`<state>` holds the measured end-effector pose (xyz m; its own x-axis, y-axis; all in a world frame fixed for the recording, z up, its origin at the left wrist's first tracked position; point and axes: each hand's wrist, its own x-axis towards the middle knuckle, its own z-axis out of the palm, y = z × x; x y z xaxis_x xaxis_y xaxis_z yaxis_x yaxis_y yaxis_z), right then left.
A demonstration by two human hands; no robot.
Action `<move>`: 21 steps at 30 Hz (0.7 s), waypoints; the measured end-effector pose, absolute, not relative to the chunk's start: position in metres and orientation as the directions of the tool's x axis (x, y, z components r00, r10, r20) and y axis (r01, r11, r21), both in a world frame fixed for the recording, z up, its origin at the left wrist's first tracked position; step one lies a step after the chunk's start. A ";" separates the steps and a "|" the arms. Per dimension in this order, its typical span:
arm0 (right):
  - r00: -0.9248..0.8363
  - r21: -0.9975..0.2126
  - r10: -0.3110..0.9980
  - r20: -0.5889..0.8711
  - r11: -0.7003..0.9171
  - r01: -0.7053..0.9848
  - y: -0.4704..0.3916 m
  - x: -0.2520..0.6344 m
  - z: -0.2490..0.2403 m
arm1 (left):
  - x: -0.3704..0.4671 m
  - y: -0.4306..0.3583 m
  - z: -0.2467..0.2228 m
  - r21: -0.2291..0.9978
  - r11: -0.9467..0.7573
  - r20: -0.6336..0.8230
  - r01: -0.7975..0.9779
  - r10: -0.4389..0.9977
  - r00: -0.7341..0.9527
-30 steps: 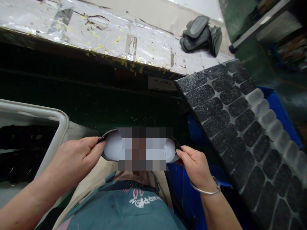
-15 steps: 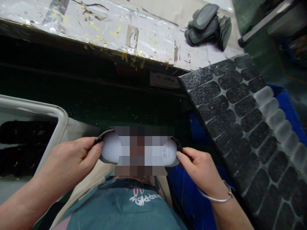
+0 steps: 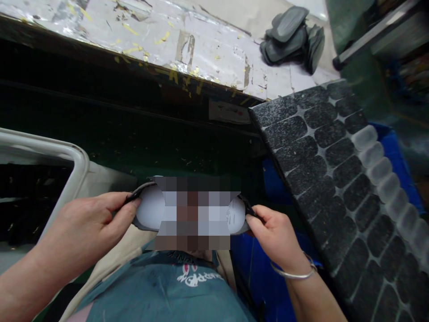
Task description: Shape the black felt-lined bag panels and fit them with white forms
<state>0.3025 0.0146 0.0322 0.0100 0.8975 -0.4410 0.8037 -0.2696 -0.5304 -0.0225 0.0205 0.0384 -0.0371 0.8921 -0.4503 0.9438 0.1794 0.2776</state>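
Observation:
My left hand pinches the left end of a long insole-like pad between thumb and fingers. My right hand, with a silver bangle on its wrist, grips the other end the same way. Both rounded ends show a smooth white face inside a dark grey rim; small dark marks lie on the white near the right end. A pixelated patch hides the middle of the pad. It is stretched level between the hands, just above a teal apron with white lettering.
Grey curved pads lie piled on the scuffed white worktable. At right leans a black sheet cut into rounded shapes, with a row of translucent pads on it. Behind it is a blue bin; a white tub stands left.
Both hands and the pad have shifted slightly left in the picture. The grip at each end is unchanged.

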 end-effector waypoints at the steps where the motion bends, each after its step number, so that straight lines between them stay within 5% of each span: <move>1: 0.003 -0.573 0.871 -0.492 -0.327 0.752 0.016 0.305 0.033 | -0.023 0.021 0.038 0.286 0.179 -0.450 0.941 0.892 -0.033; 7: 0.022 -0.628 0.795 -0.607 -0.496 0.599 0.010 0.308 0.040 | -0.025 0.023 0.035 0.274 0.104 -0.394 0.956 0.919 0.013; 21: -0.012 -0.465 0.982 -0.188 -0.078 0.882 -0.002 0.295 0.039 | -0.025 0.009 0.028 0.122 -0.123 -0.155 0.985 0.978 0.141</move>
<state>0.2946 -0.0024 0.0392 -0.0118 0.9821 -0.1878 0.8820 -0.0783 -0.4647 -0.0251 0.0092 0.0279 0.1412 0.9778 -0.1550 0.9849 -0.1228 0.1223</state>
